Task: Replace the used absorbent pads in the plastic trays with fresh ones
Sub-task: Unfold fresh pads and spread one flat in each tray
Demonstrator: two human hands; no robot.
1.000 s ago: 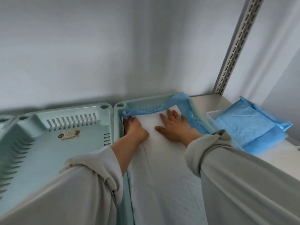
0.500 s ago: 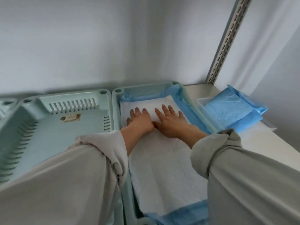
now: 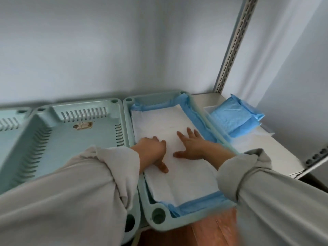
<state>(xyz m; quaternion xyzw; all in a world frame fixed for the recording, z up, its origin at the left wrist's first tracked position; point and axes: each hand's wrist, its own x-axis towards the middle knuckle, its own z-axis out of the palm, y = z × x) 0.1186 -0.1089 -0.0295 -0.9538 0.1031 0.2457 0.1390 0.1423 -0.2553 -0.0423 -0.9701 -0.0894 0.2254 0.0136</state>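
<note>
Both hands slid back toward the near end: left hand [image 3: 152,148] and right hand [image 3: 192,145] flat, smoothing fresh pad [image 3: 159,125] in right tray [image 3: 158,216]. Left tray [image 3: 71,139] still unlined.

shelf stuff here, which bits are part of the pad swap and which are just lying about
Part of the job:
- left hand and right hand, both flat on the white pad
- right tray holding that pad
- bare middle tray, no pad in it
- folded blue pads on the shelf

Just lying about:
- slotted metal post
- shelf
- wall
</note>
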